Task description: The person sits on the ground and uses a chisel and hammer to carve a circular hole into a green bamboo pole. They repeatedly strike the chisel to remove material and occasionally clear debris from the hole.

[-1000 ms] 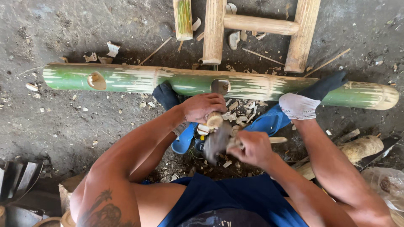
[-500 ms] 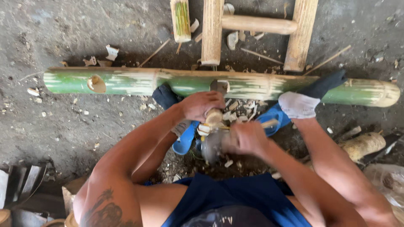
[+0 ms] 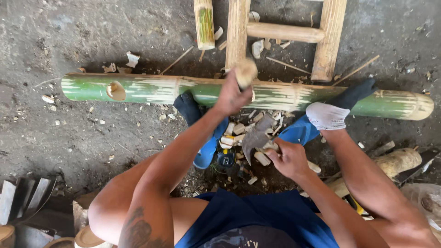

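Above the green bamboo pole (image 3: 151, 89), the left hand (image 3: 232, 96) is now lifting a short wooden peg (image 3: 245, 72), fingers clamped round it; earlier it sat low beside the right hand (image 3: 288, 158), which is still gripping the hatchet (image 3: 254, 140) over the chips (image 3: 234, 133).

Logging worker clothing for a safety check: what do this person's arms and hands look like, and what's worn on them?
Both hands, left hand and right hand, are bare: no gloves, no sleeves. The left forearm bears a dark tattoo. No watch or rings visible.
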